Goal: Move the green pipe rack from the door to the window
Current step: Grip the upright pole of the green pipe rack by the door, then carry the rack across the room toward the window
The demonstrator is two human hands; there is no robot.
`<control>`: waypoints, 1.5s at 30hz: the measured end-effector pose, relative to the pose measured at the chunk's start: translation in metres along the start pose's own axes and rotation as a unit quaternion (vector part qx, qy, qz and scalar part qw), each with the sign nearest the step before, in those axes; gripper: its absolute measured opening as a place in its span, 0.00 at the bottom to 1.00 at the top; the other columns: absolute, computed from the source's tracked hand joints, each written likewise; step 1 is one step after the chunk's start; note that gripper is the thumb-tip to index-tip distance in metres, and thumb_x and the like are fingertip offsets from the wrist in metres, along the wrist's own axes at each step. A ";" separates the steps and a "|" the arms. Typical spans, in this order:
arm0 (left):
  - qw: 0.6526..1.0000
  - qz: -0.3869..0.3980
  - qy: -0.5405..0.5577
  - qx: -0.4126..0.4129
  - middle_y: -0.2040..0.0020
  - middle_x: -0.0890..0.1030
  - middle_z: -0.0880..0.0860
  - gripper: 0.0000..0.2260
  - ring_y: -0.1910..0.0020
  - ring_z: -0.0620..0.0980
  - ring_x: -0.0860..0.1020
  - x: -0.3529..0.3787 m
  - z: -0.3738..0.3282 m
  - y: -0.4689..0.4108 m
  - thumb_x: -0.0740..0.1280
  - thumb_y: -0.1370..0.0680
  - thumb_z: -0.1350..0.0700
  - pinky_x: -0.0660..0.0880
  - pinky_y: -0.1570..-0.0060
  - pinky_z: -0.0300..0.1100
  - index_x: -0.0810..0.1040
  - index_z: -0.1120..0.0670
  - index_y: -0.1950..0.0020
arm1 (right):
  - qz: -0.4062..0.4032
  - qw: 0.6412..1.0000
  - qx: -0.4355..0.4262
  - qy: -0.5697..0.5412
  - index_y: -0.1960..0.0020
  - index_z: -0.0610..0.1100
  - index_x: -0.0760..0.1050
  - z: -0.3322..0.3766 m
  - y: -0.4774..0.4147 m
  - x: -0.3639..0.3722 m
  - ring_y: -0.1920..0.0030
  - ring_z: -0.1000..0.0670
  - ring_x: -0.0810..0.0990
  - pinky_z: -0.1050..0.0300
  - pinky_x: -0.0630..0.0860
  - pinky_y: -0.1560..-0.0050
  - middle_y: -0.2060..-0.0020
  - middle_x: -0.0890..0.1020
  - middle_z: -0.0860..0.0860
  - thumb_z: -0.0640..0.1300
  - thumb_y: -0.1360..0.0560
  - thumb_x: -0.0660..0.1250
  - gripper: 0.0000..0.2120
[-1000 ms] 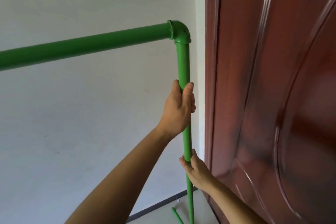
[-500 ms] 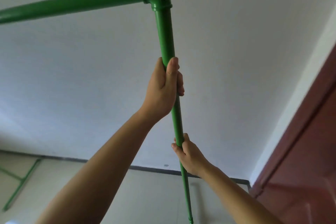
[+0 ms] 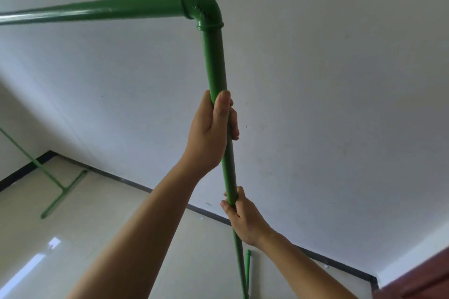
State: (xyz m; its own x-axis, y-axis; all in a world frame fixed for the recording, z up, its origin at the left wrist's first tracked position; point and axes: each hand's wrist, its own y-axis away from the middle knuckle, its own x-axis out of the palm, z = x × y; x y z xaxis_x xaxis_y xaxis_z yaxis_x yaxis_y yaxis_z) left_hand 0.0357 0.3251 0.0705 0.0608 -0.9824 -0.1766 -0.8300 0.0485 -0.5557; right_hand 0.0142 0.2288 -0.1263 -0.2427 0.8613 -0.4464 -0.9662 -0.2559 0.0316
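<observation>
green pipe rack (image 3: 216, 63) | upright post gripped: left hand (image 3: 209, 133) above right hand (image 3: 245, 221)

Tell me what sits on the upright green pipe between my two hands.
Nothing: in the head view, the upright pipe runs bare between the left hand above and the right hand below.

Rack (image 3: 215, 63): in the middle, in front of the wall (image 3: 328, 104).
Top bar: runs left from the corner joint (image 3: 201, 6), out of view.
Side pole: goes down from the joint to the floor (image 3: 97, 213).
Left hand (image 3: 210, 132): around the side pole, high up.
Right hand (image 3: 245, 219): around the same pole, below the left hand.
Far foot (image 3: 64, 193): on the floor, far left.
Near foot (image 3: 247, 272): on the floor, just right of the pole's bottom.
Door (image 3: 418, 281): bottom right corner.
</observation>
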 end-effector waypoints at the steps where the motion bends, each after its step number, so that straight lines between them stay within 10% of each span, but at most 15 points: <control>1: 1.000 0.007 0.003 0.002 0.68 0.75 0.55 0.19 0.71 0.54 0.76 -0.006 0.004 -0.003 0.52 0.21 0.41 0.78 0.63 0.56 0.69 0.57 0.51 | 0.001 1.000 -0.004 -0.006 0.45 0.49 0.66 0.002 -0.004 0.003 0.64 0.51 0.78 0.57 0.78 0.60 0.61 0.79 0.49 0.55 0.20 0.59 0.11; 6: 0.998 0.044 -0.032 -0.002 0.62 0.80 0.56 0.22 0.61 0.60 0.81 -0.032 0.010 -0.010 0.56 0.22 0.40 0.80 0.55 0.62 0.71 0.59 0.49 | -0.028 0.995 -0.013 -0.094 0.49 0.53 0.72 0.014 -0.016 0.003 0.67 0.57 0.75 0.66 0.75 0.63 0.62 0.80 0.45 0.52 0.22 0.66 0.05; 12: 0.990 -0.048 0.112 -0.072 0.53 0.81 0.59 0.27 0.51 0.57 0.81 -0.080 -0.005 -0.037 0.48 0.20 0.38 0.78 0.53 0.54 0.73 0.58 0.41 | -0.093 0.970 -0.092 -0.207 0.56 0.44 0.78 0.049 -0.039 -0.003 0.63 0.41 0.82 0.52 0.82 0.57 0.66 0.83 0.43 0.44 0.24 0.71 0.04; 20: 0.853 -0.245 0.454 -0.080 0.53 0.80 0.62 0.28 0.52 0.59 0.81 -0.127 -0.058 -0.117 0.62 0.21 0.39 0.78 0.41 0.53 0.69 0.64 0.37 | -0.086 0.961 -0.136 -0.224 0.65 0.41 0.74 0.050 -0.051 -0.003 0.77 0.49 0.71 0.54 0.71 0.73 0.79 0.72 0.46 0.44 0.26 0.72 0.12; 24: 0.831 -0.370 0.405 -0.092 0.64 0.77 0.57 0.03 0.68 0.53 0.78 -0.116 -0.070 -0.153 0.64 0.23 0.63 0.81 0.56 0.43 0.73 0.63 0.54 | -0.078 0.958 -0.133 -0.241 0.74 0.46 0.68 0.052 -0.055 -0.003 0.79 0.54 0.68 0.60 0.68 0.75 0.81 0.69 0.52 0.47 0.27 0.71 0.20; 27: 0.823 -0.425 0.367 -0.086 0.76 0.69 0.53 0.12 0.77 0.49 0.69 -0.111 -0.071 -0.159 0.56 0.28 0.70 0.75 0.53 0.43 0.66 0.57 0.68 | -0.088 0.954 -0.148 -0.243 0.76 0.50 0.68 0.051 -0.054 -0.002 0.81 0.56 0.67 0.68 0.65 0.76 0.83 0.69 0.53 0.47 0.28 0.71 0.21; 40: 0.819 -0.482 0.308 -0.045 0.77 0.66 0.51 0.15 0.76 0.47 0.66 -0.109 -0.116 -0.120 0.53 0.26 0.71 0.69 0.69 0.39 0.64 0.56 0.69 | -0.091 0.959 -0.189 -0.188 0.73 0.49 0.73 0.049 -0.042 0.014 0.81 0.48 0.73 0.55 0.73 0.76 0.80 0.74 0.44 0.42 0.33 0.77 0.16; 45: 0.796 -0.503 0.336 -0.026 0.79 0.66 0.49 0.14 0.77 0.46 0.66 -0.136 -0.122 -0.110 0.52 0.27 0.70 0.71 0.55 0.42 0.64 0.56 0.69 | -0.089 0.949 -0.228 -0.201 0.73 0.47 0.70 0.062 -0.048 0.019 0.81 0.58 0.65 0.64 0.65 0.76 0.82 0.68 0.46 0.48 0.36 0.74 0.14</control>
State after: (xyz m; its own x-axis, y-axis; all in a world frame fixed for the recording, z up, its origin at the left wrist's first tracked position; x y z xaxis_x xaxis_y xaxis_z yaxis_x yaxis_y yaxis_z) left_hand 0.0513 0.4317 0.2549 0.4139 -0.3946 0.8203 -0.5717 -0.8140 -0.1031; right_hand 0.0509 0.2844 -0.0809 -0.1811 0.9830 -0.0291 -0.8794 -0.1751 -0.4427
